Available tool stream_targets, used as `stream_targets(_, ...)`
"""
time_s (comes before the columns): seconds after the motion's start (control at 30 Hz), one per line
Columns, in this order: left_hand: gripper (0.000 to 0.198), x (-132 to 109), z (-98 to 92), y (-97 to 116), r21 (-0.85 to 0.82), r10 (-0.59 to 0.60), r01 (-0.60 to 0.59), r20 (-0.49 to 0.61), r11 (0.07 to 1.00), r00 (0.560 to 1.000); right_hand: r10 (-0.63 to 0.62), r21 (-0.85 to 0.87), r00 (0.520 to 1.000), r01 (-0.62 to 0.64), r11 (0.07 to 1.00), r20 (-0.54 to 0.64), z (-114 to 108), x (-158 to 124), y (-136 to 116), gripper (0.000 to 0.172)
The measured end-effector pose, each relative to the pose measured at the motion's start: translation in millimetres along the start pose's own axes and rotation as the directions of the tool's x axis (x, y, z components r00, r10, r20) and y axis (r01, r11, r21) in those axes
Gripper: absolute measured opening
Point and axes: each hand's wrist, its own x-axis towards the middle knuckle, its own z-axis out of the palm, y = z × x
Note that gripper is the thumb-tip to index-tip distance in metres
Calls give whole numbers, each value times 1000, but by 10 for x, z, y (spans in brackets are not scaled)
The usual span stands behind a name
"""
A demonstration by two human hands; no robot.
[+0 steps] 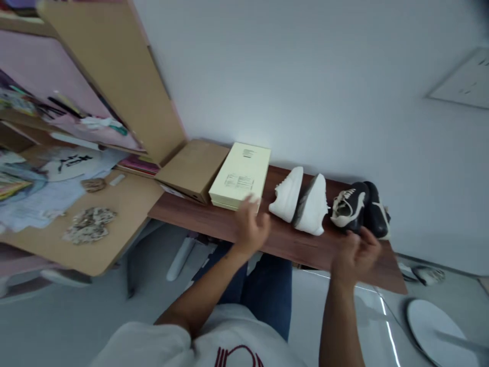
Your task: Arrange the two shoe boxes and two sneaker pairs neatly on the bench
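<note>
My left hand, thumb and fingers apart, was at the near edge of the cream box, mid-frame; contact unclear. My right hand, fingers part-curled, was just below the black shoes, right of centre; could not tell whether it pinched them. White shoes sat between, on the bench.

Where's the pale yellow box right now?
In the head view, the pale yellow box sits on the left half of the brown shelf, between the cardboard box and white shoes, left hand by its near end.
</note>
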Motion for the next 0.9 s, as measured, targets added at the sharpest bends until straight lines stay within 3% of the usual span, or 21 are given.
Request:
stream_targets(0.03,53,100,-200,-283,50,-118,127,-146,991,982,-78,106,991,66,992,112,234,-178,-222,51)
stream_targets(0.1,59,304,-440,-710,64,-260,283,-243,957,935,-157,263,907,54,963,390,783,-437,-640,47)
stream_targets(0.2,62,461,-487,-951,65,-311,327,-185,943,932,-53,257,791,-133,957,610,1525,-585,-1016,69)
stream_targets(0.27,59,428,-452,-944,78,-281,292,-128,953,951,-31,234,784,-147,961,620,1782,-644,-1061,79)
stream_targets(0.4,60,254,-419,-875,93,-131,128,31,987,991,-33,142,844,-51,989,536,1762,-874,-897,85)
stream_targets(0.53,66,166,-407,-797,40,-35,29,160,999,987,-39,26,897,30,999,440,1582,-938,-730,85)
stream_targets(0.6,70,172,-506,-802,-10,27,-26,251,1000,968,-59,-29,912,78,997,405,1517,-867,-704,80)
stream_targets(0.67,69,237,-746,-929,-61,94,-80,293,995,951,-92,-95,936,131,987,341,1460,-810,-745,73)
stream_targets(0.73,65,390,-1103,-1219,-59,84,-74,188,996,979,-133,-146,964,169,975,232,1445,-837,-873,65)
stream_targets(0.77,64,498,-1295,-1415,-20,20,-19,46,1000,999,-152,-136,970,179,974,192,1474,-893,-970,61)
stream_targets(0.8,65,620,-1476,-1630,8,-73,74,-134,997,988,-167,-88,967,186,979,192,1541,-973,-1084,57)
stream_targets(0.83,66,747,-1630,-1845,-11,-188,193,-296,981,937,-177,-3,956,183,983,235,1649,-1072,-1210,54)
stream_targets(0.87,67,866,-1747,-2045,-70,-302,299,-390,952,870,-188,112,929,160,981,319,1798,-1181,-1339,52)
stream_targets(0.9,65,967,-1820,-2215,-144,-410,385,-373,912,832,-205,229,872,110,967,446,1978,-1288,-1465,53)
